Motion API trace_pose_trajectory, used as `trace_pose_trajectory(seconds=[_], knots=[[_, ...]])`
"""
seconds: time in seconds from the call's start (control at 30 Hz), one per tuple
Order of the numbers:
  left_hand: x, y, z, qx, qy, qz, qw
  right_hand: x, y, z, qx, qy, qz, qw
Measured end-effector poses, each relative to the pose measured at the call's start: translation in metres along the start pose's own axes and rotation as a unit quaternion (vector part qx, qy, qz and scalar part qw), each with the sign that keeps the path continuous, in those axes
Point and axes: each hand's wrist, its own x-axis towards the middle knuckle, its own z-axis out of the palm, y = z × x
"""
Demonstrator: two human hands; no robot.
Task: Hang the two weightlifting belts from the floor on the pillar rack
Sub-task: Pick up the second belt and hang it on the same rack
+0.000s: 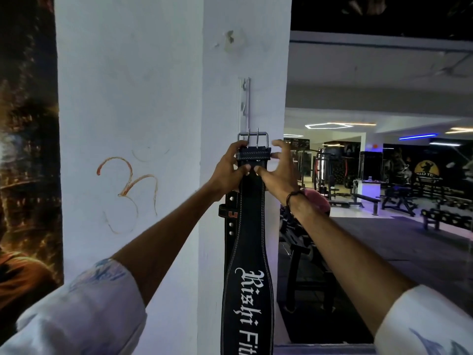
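Note:
A black weightlifting belt [249,252] with white lettering hangs down the white pillar [128,98]. Its steel buckle [253,139] sits at the lower end of the metal pillar rack [245,103]. My left hand [229,172] grips the belt's top from the left, just under the buckle. My right hand [277,170] pinches it from the right, thumb on the front and fingers spread. Behind it a second black belt [230,216] with metal studs hangs against the pillar, mostly hidden.
A dark poster [25,149] covers the wall left of the pillar. An orange symbol [128,190] is drawn on the pillar face. To the right lie gym benches [363,198], machines and a dumbbell rack [448,219].

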Motion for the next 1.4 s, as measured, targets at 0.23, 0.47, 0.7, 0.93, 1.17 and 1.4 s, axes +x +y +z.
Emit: trace_pose_trajectory(seconds=[0.23,0.47,0.7,0.93,1.17,1.4], knots=[[0.015,-0.010,-0.005,0.055,-0.016,-0.010,0.998,0.031,0.012,0.022,0.007,-0.049,-0.022,0.999],[0.036,-0.028,-0.007,0.103,0.035,-0.009,0.994,0.057,0.025,0.049,0.024,0.031,-0.013,0.999],[0.073,-0.038,-0.015,0.094,0.050,-0.049,0.993,0.099,0.014,0.065,-0.032,0.024,0.024,0.999],[0.072,-0.053,-0.001,0.062,0.049,-0.084,0.993,0.109,0.016,0.062,-0.085,0.041,0.084,0.992],[0.074,-0.041,-0.001,0.074,0.106,-0.110,0.986,0.116,0.009,0.057,-0.113,0.011,0.125,0.986],[0.089,-0.031,0.001,0.160,0.203,-0.138,0.956,0.117,0.012,0.058,-0.118,0.010,0.115,0.986]])
